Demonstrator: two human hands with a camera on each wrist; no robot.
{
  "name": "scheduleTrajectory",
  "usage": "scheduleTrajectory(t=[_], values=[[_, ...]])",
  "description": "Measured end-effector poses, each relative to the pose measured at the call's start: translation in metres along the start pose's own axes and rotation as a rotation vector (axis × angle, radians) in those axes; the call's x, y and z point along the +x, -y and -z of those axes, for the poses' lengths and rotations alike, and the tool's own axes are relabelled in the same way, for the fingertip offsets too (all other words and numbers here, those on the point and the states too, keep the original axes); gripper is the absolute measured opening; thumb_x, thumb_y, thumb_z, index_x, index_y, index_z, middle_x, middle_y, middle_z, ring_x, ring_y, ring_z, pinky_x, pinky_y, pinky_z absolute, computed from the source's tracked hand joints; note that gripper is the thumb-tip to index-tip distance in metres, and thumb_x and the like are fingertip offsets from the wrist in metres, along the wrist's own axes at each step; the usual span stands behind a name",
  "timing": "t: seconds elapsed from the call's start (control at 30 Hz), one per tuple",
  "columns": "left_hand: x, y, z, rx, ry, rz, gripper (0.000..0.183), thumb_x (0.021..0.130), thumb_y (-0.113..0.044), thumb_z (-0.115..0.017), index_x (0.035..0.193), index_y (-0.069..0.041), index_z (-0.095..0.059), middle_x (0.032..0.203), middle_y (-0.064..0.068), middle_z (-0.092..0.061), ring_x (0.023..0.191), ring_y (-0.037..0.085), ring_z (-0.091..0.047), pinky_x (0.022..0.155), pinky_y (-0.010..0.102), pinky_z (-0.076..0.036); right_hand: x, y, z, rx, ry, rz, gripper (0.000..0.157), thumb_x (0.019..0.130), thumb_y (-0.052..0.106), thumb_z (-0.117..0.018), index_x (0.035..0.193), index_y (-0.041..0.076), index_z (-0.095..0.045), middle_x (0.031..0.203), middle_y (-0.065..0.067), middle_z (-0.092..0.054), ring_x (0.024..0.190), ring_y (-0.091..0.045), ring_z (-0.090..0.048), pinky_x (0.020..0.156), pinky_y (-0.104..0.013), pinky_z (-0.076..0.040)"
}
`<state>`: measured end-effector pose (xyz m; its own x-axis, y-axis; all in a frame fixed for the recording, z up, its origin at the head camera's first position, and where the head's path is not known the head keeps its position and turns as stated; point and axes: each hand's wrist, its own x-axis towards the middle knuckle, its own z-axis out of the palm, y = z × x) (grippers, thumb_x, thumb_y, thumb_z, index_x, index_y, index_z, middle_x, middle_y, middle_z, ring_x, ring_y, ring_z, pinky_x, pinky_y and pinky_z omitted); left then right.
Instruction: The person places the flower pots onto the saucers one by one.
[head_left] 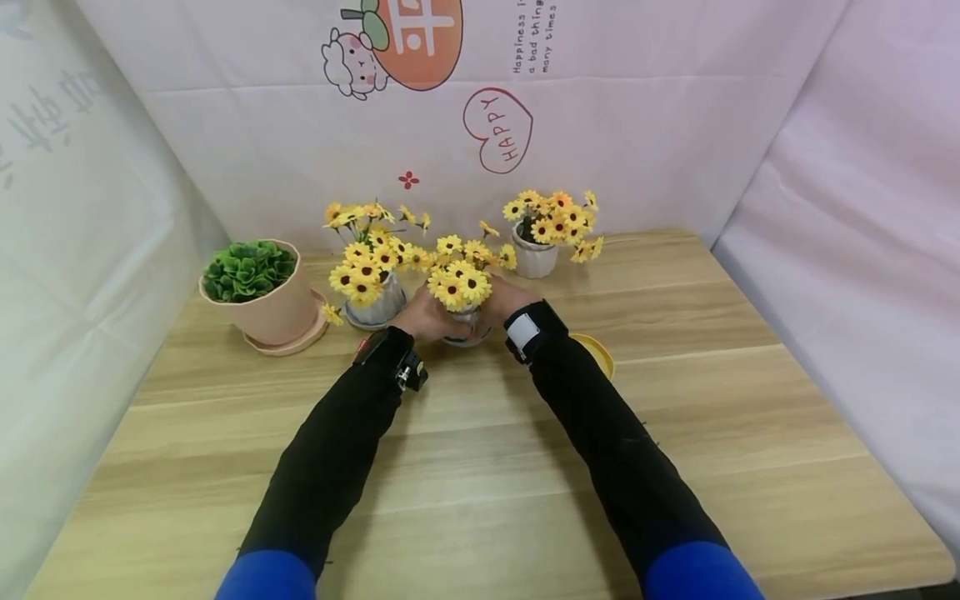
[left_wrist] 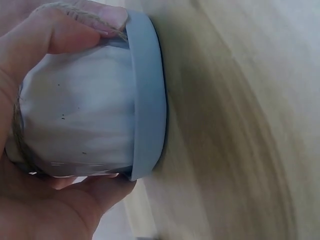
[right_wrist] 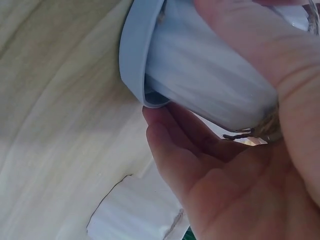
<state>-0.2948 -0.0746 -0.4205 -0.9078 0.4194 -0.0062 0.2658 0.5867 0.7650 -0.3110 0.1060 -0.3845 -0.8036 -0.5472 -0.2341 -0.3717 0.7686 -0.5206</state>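
Both hands hold one small whitish flower pot (head_left: 468, 317) of yellow daisy-like flowers (head_left: 460, 282) from opposite sides. My left hand (head_left: 427, 318) has fingers and thumb curled round the pot; a grey-blue saucer (left_wrist: 148, 95) sits at the pot's base in the left wrist view, near the fingertips. From the other side, my right hand (head_left: 512, 302) grips the same pot, its thumb along the wall and its fingers beneath in the right wrist view. Twine (left_wrist: 80, 12) runs round the pot. Most of the pot is hidden by hands and flowers in the head view.
Similar daisies stand left in a pot on a saucer (head_left: 377, 304) and at the back right in a pot (head_left: 535, 258). A pink pot (head_left: 277, 308) of green leaves stands far left. A yellow saucer (head_left: 597, 354) lies partly behind the right forearm. White cloth encloses the wooden table (head_left: 465, 467).
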Motion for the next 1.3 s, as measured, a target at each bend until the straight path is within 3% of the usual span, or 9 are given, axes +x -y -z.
scheduleTrajectory(t=[0.3,0.53,0.83,1.1,1.3], values=[[0.014,0.012,0.009,-0.107,0.028,-0.050,0.083,0.079,-0.001,-0.086,0.154,-0.009,-0.049,0.156,0.013,-0.053,0.146,0.033,-0.049,0.125,0.048,-0.041,0.020,-0.002,0.003,-0.062,-0.001,-0.056,0.089,0.074,0.012,-0.097,0.152,0.009,-0.054,0.157,-0.011,-0.055,0.145,-0.029,-0.052,0.125,-0.043,-0.042],[0.016,0.016,0.015,-0.125,0.025,-0.016,0.083,0.081,0.000,-0.084,0.155,-0.008,-0.047,0.158,0.015,-0.051,0.148,0.034,-0.047,0.126,0.048,-0.040,0.031,0.001,0.005,-0.083,0.026,-0.064,0.088,0.078,0.016,-0.095,0.154,0.010,-0.052,0.159,-0.011,-0.053,0.148,-0.030,-0.049,0.126,-0.043,-0.041],[0.026,0.011,0.021,-0.038,0.040,0.022,0.083,0.085,-0.003,-0.082,0.158,-0.010,-0.043,0.161,0.014,-0.047,0.150,0.035,-0.045,0.127,0.048,-0.039,0.039,-0.003,0.012,-0.054,0.012,-0.057,0.093,0.078,0.012,-0.094,0.158,0.007,-0.047,0.164,-0.014,-0.046,0.152,-0.032,-0.044,0.129,-0.043,-0.036],[0.029,0.009,0.023,-0.133,0.039,0.107,0.083,0.086,-0.002,-0.080,0.160,-0.009,-0.042,0.164,0.015,-0.046,0.152,0.035,-0.043,0.128,0.047,-0.038,0.038,-0.003,0.016,-0.048,-0.004,-0.084,0.090,0.079,0.014,-0.094,0.157,0.009,-0.049,0.162,-0.012,-0.050,0.149,-0.032,-0.048,0.127,-0.044,-0.040],[0.033,0.016,0.022,-0.097,0.026,0.092,0.084,0.085,-0.001,-0.080,0.159,-0.009,-0.042,0.162,0.016,-0.046,0.151,0.036,-0.044,0.127,0.049,-0.039,0.041,-0.004,0.014,-0.039,0.003,-0.079,0.089,0.080,0.015,-0.093,0.157,0.010,-0.049,0.162,-0.011,-0.050,0.150,-0.031,-0.046,0.128,-0.045,-0.039]])
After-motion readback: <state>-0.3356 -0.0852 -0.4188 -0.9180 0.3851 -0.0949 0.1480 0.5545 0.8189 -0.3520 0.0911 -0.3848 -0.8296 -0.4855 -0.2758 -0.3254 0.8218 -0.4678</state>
